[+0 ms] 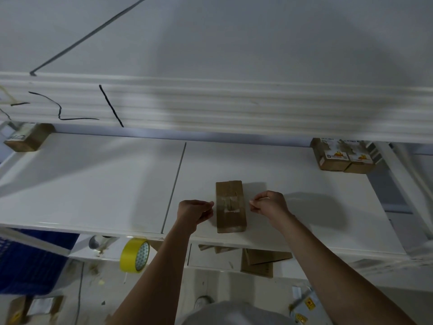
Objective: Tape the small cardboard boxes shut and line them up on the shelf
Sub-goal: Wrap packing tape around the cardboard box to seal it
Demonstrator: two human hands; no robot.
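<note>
Cardboard box (230,206) lies flat on white shelf (93,184), near front edge, tape strips crossing its top. Left hand (194,213) just left of box, fingers curled, thumb and forefinger pinched together; what they pinch too small to tell. Right hand (269,205) just right of box, same pinch, apart from box. Printed boxes (342,157) at shelf's far right, another box (28,138) far left. Yellow tape roll (135,255) below shelf edge.
</note>
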